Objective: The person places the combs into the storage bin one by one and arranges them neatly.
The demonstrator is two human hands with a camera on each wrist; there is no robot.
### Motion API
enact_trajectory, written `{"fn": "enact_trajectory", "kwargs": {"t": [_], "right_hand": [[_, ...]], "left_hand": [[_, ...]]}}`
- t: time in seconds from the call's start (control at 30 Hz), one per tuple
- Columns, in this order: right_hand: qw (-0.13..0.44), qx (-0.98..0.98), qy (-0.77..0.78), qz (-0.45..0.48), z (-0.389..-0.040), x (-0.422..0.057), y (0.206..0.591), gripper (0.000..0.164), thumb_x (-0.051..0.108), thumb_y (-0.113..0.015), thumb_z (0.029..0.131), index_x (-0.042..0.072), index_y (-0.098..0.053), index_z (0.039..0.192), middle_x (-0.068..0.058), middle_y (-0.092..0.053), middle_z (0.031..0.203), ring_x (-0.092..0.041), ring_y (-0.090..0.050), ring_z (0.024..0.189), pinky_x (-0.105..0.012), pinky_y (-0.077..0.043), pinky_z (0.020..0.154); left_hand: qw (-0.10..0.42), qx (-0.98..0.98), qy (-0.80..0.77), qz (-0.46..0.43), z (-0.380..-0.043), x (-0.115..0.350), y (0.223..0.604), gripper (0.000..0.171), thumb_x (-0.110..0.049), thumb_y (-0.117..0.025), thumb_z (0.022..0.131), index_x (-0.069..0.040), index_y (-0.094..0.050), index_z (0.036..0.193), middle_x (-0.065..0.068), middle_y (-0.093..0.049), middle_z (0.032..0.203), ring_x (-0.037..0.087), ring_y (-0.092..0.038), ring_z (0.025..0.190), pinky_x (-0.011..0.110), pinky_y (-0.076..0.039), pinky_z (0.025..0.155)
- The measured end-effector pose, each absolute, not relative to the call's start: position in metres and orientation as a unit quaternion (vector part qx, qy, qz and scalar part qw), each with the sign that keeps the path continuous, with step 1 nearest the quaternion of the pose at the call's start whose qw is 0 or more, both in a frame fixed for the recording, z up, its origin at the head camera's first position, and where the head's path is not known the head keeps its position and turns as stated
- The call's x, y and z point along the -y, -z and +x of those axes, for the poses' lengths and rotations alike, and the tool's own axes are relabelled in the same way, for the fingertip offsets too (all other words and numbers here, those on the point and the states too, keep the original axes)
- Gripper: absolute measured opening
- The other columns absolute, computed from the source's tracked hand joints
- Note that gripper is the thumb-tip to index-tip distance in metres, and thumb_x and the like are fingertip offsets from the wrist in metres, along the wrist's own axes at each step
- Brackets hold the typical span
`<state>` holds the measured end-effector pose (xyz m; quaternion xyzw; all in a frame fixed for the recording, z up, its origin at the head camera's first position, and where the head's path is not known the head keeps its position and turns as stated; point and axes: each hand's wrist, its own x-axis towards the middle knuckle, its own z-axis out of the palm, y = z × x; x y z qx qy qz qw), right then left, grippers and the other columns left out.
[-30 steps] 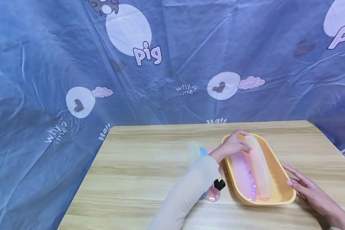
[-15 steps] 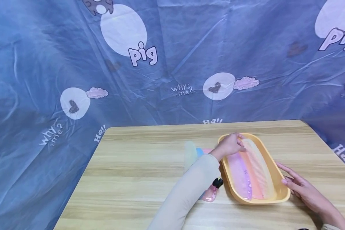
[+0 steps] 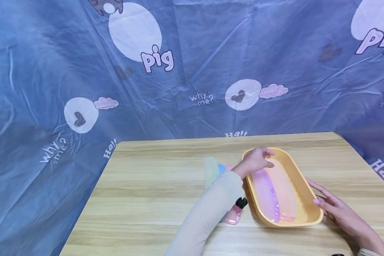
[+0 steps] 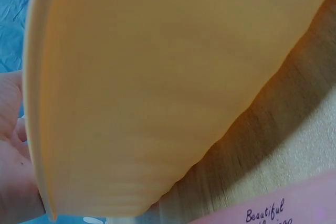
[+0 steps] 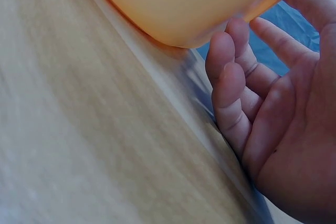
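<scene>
Hand [image 3: 256, 159], left, over tray [image 3: 299, 182], thumb [image 3: 269, 164] apart

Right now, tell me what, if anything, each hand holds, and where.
Right hand: the yellow basket, by its near right rim. Left hand: nothing, fingers apart over the basket.

Bright, fairly even in head view; faint sheen along creases of wrinkled blue printed fabric backdrop [image 3: 204, 46]. Dimmer, softer in wrist views. Left wrist: dark shadow across pale wood-grain tabletop [image 4: 273, 145] beside yellow-orange plastic tub [image 4: 152, 82].
</scene>
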<state>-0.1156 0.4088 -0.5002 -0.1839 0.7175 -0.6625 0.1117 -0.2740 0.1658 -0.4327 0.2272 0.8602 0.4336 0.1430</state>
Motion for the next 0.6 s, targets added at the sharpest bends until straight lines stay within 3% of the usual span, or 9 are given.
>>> {"fn": "enact_trajectory", "kwargs": {"t": [0.13,0.37,0.47,0.6], "right_hand": [[0.116,-0.706,0.672,-0.192,-0.116,-0.409,0.501,0.063,-0.007,-0.027,0.101,0.025,-0.019,0.155,0.018,-0.059,0.127,0.003,-0.06,0.103,-0.02,-0.053,0.078],[0.147,-0.673,0.696,-0.2,-0.117,-0.411,0.499,0.062,-0.006,-0.025,0.102,0.027,-0.018,0.155,0.017,-0.058,0.131,-0.001,-0.061,0.109,-0.023,-0.055,0.083],[0.156,-0.668,0.7,-0.199,-0.117,-0.411,0.498,0.062,-0.005,-0.024,0.102,0.028,-0.017,0.155,0.016,-0.059,0.13,-0.002,-0.062,0.109,-0.024,-0.055,0.083],[0.162,-0.661,0.704,-0.202,-0.117,-0.411,0.498,0.062,-0.005,-0.023,0.102,0.028,-0.017,0.155,0.015,-0.059,0.131,-0.003,-0.061,0.111,-0.024,-0.054,0.085]], "left_hand": [[0.159,-0.835,-0.471,0.234,-0.274,-0.164,0.433,0.04,-0.007,-0.078,0.077,-0.008,-0.066,0.116,0.007,-0.068,0.11,0.011,-0.063,0.096,0.009,-0.042,0.074],[0.179,-0.824,-0.467,0.267,-0.272,-0.166,0.433,0.045,-0.011,-0.08,0.076,-0.01,-0.065,0.119,0.006,-0.068,0.11,0.005,-0.06,0.088,0.009,-0.043,0.071],[0.203,-0.804,-0.478,0.291,-0.268,-0.167,0.432,0.049,-0.009,-0.079,0.077,-0.007,-0.063,0.122,0.009,-0.067,0.112,0.01,-0.061,0.093,0.009,-0.044,0.074],[0.233,-0.783,-0.49,0.304,-0.262,-0.17,0.43,0.05,-0.007,-0.079,0.077,-0.007,-0.061,0.124,0.008,-0.066,0.112,0.004,-0.058,0.086,0.01,-0.046,0.075]]}}
